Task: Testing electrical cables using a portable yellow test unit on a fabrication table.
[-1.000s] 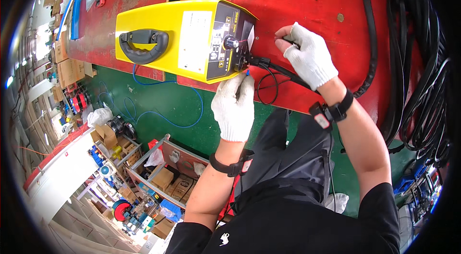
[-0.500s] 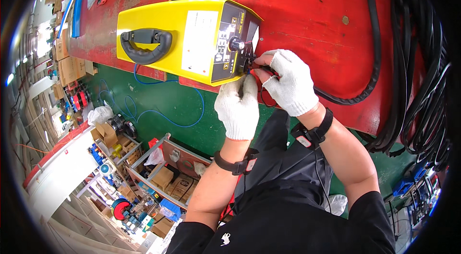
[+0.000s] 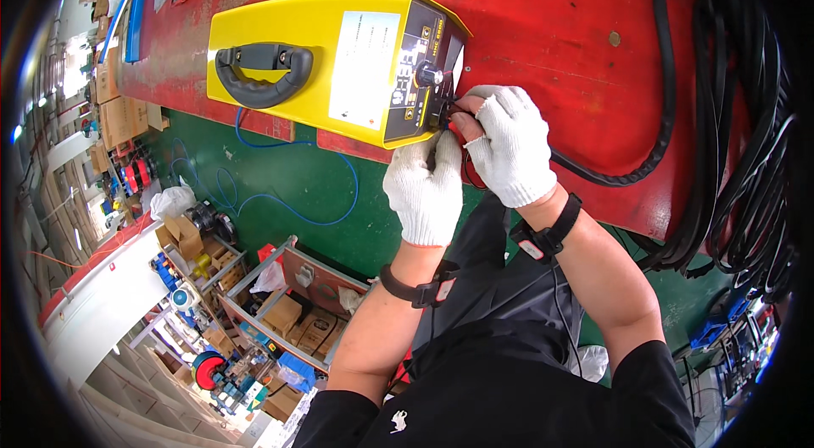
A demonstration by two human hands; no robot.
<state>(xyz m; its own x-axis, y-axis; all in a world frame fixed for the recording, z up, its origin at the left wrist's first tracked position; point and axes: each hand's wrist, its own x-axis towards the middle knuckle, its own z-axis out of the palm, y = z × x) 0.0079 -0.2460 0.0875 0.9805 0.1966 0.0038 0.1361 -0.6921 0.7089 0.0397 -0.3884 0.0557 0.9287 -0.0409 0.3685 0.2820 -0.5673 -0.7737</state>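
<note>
The yellow machine (image 3: pixel 324 58) at the worktop's (image 3: pixel 560 33) near edge carries 1 white label (image 3: pixel 365 68), its fine print too small to read. On the dark front panel (image 3: pixel 413 66) stand 1 line of yellow lettering (image 3: pixel 438 38), white markings and 2 small yellow square signs (image 3: pixel 409 114). The black shirt (image 3: pixel 500 389) bears 1 white animal-shaped emblem (image 3: pixel 398 421). A carton's (image 3: pixel 316 332) dark print is illegible.

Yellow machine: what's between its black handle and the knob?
Head view, from the handle to the knob: a strip of yellow casing, the white label, then part of the dark control panel.
</note>
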